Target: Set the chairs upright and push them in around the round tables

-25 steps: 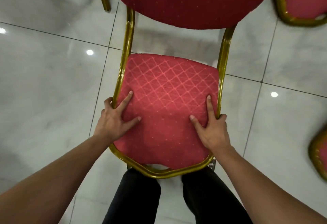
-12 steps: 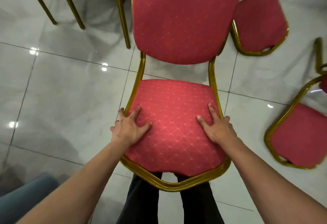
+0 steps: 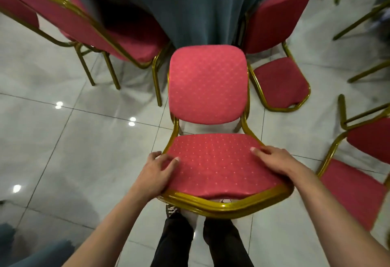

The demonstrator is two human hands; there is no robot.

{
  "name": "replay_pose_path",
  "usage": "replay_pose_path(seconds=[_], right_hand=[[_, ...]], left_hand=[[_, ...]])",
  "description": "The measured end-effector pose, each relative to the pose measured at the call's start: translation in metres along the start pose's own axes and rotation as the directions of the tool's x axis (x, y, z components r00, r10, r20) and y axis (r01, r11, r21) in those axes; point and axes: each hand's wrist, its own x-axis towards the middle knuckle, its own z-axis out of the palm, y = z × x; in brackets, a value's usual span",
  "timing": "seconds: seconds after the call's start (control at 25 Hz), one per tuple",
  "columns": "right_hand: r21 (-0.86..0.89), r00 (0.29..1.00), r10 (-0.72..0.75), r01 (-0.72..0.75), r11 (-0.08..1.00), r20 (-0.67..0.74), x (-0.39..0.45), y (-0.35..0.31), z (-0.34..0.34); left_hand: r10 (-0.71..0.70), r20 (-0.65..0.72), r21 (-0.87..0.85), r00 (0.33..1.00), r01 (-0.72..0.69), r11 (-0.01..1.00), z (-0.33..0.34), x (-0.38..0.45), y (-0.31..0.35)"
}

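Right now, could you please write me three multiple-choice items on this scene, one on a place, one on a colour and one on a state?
1. Where does the round table with the teal cloth stand relative to the red padded chair with the gold metal frame held in the middle?
A. Beyond its backrest
B. Behind the person
C. To its left side

2. What colour is the held chair's frame?
A. Silver
B. Gold
C. Black

3. How do the left hand and right hand meet that chair?
A. Both hang free
B. Only the right touches it
C. Each grips a side of the seat

Answers: 1 A, the cloth hangs just past the backrest. 2 B, the tubing shines yellow-gold. 3 C, the fingers curl over both seat edges.
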Motion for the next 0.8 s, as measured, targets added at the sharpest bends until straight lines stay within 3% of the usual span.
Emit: replay_pose_path(seconds=[0.08,0.16,0.24,0.32,0.4,0.6,0.68,0.8], right_hand=[[0.119,0.994,-0.092,0.099,0.988,-0.064,-0.018,-0.004,-0.021],[0.128,0.956,-0.219,0.247,0.961,-0.196,-0.034,-0.009,-0.030],[0.033,0.852,-0.383,0.421,0.906,-0.358,-0.047,-0.015,-0.028],[-0.051,0.717,-0.503,0.550,0.834,-0.483,-0.053,-0.021,-0.026],[-0.094,0.615,-0.566,0.627,0.773,-0.550,-0.054,-0.025,-0.030],[-0.344,0.347,-0.681,0.664,0.664,-0.645,-0.059,-0.038,-0.017],[-0.360,0.337,-0.653,0.622,0.695,-0.679,-0.060,-0.047,-0.007],[-0.310,0.400,-0.612,0.600,0.738,-0.682,-0.055,-0.062,-0.017]], left_hand=[[0.025,-0.069,-0.124,0.997,-0.033,0.992,-0.009,-0.005,0.015],[0.040,-0.155,-0.105,0.987,-0.057,0.993,-0.019,-0.002,0.033],[0.151,-0.245,0.073,0.958,-0.137,0.988,-0.025,0.001,0.053],[0.386,-0.307,0.314,0.870,-0.290,0.904,-0.020,-0.002,0.073],[0.528,-0.332,0.471,0.782,-0.348,0.811,-0.008,-0.009,0.088],[0.475,-0.443,0.454,0.760,-0.267,0.850,-0.012,-0.001,0.104],[0.454,-0.442,0.451,0.774,-0.246,0.858,-0.018,0.007,0.112],[0.422,-0.430,0.444,0.798,-0.220,0.868,-0.030,0.021,0.126]])
